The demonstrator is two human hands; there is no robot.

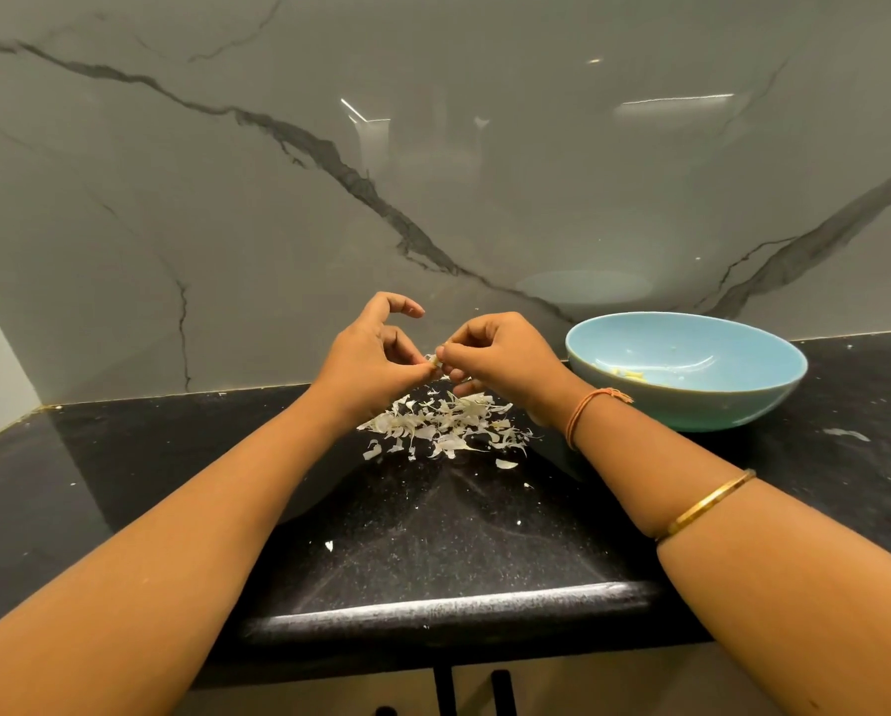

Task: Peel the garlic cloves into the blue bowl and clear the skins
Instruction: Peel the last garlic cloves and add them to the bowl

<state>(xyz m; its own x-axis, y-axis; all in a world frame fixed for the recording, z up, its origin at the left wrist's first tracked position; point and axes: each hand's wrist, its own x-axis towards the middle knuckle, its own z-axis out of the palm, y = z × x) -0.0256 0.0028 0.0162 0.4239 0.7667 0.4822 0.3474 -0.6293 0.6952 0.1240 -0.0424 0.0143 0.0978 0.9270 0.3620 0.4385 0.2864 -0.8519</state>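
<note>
- The left hand (368,361) and right hand (500,356) meet fingertip to fingertip, raised above the black speckled stone countertop (433,534).
- Between them sits a small pale garlic clove (434,361), mostly hidden by the fingers. It seems to lie across the gap from one hand to the other, but it is too small to tell its long axis for sure.
- The left hand pinches the clove between thumb and curled fingers, with its forefinger lifted clear and hooked above.
- The right hand is curled tight, its thumb and forefinger tips nipping the clove's other side; whether they have skin or flesh I cannot tell.
- Directly below both hands lies a loose heap of white papery garlic skins (448,426), with a few stray flakes nearer the person.
- The round light-blue bowl (691,405) stands to the outer side of the right hand, just beside that wrist and well apart from the left hand.
- A few pale yellow peeled pieces (626,374) lie at the bowl's bottom.
- Judgement: the peeling is under way, and once the clove is bare the right hand is the nearer one to carry it sideways over the rim.
- The skins are not yet cleared.
- A thin orange thread band (582,410) and a gold bangle (707,503) ring the right arm.
</note>
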